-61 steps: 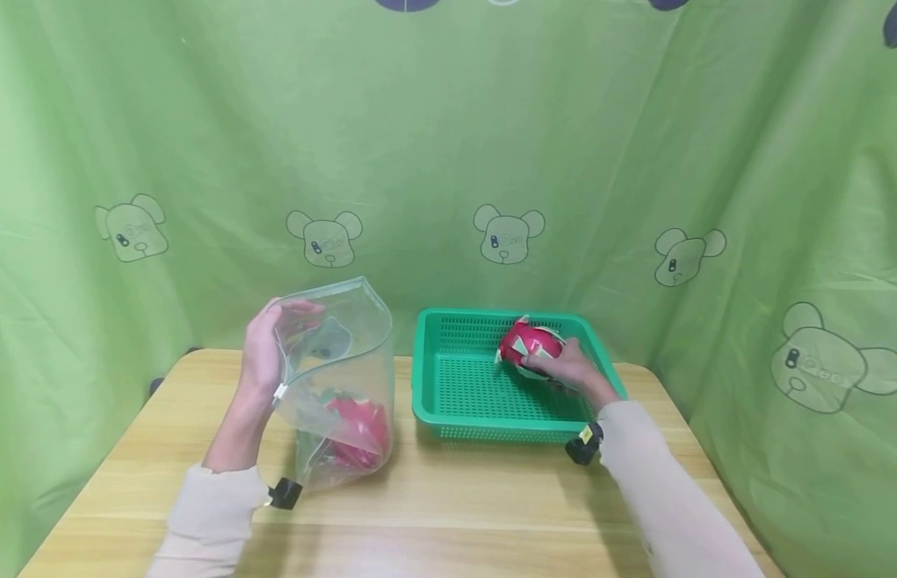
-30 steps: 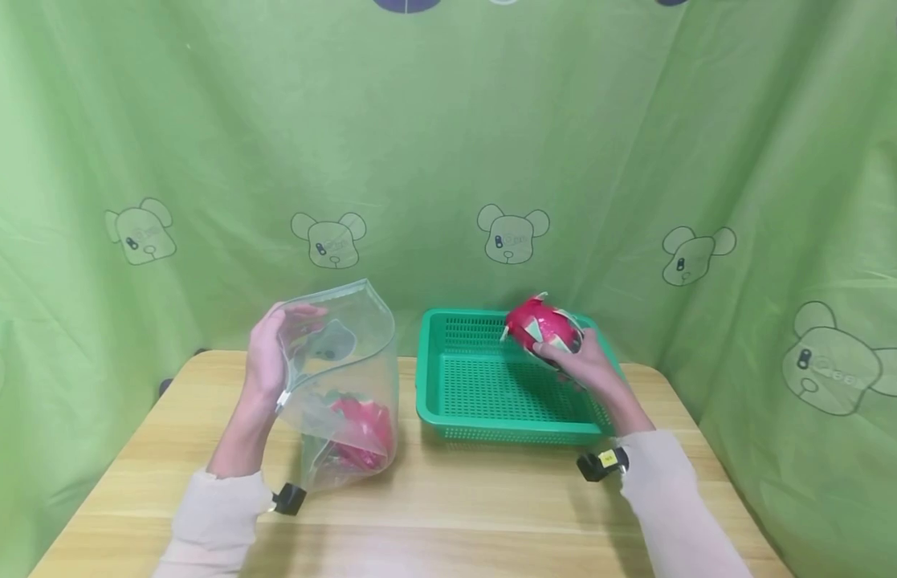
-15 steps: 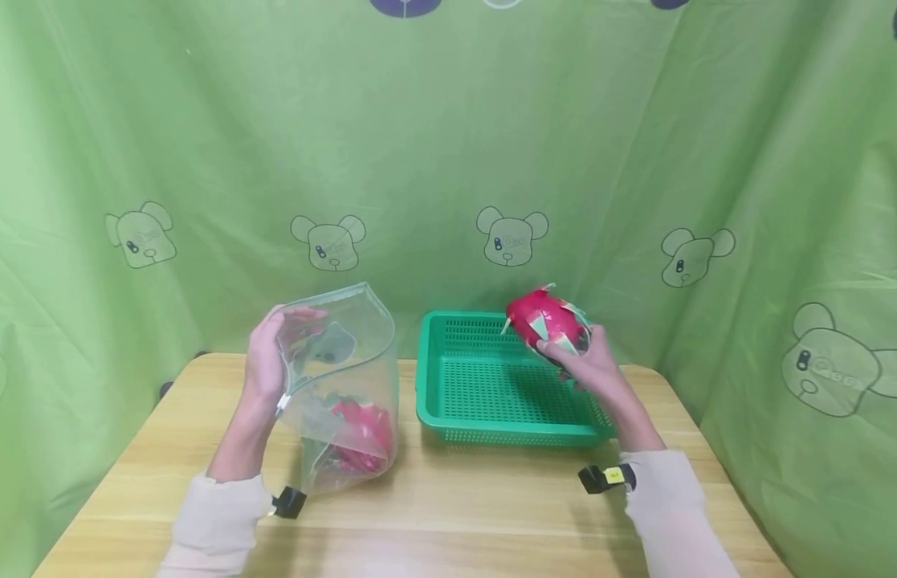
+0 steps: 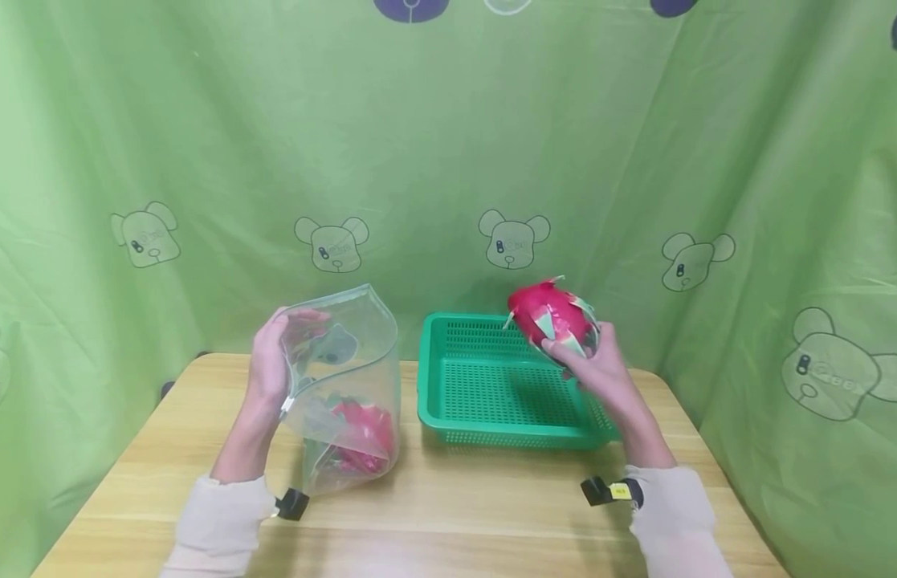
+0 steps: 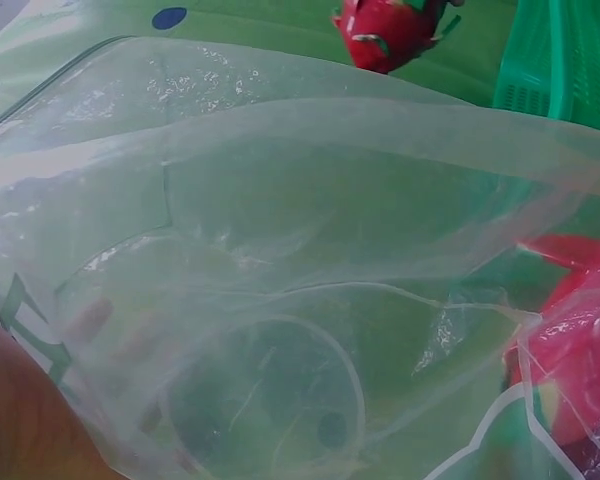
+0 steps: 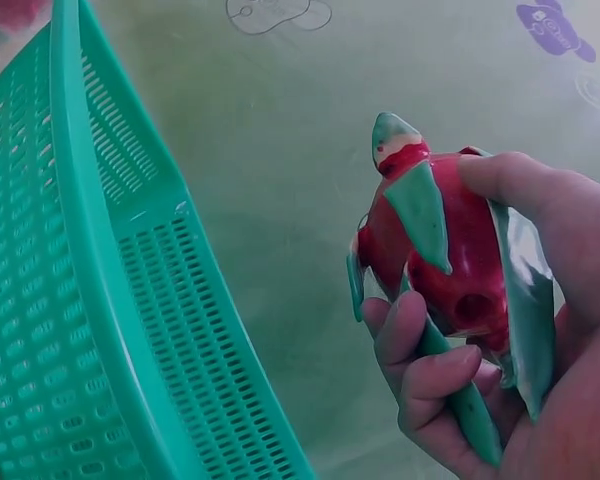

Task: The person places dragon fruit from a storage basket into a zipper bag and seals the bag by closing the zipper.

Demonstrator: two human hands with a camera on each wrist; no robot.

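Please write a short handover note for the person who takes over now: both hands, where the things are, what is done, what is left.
Left hand holds the clear bag open, upright on the table. One dragon fruit lies inside it.
Right hand grips the second fruit, lifted above the far right corner of the green basket, which holds nothing else.
Done: one fruit bagged, second one picked up.
Left: probably carry it to the bag and put it in.

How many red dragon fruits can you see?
2. One dragon fruit is gripped in the right hand, lifted above the green basket. The other sits at the bottom of the clear bag that the left hand holds open. The bag could hide more.
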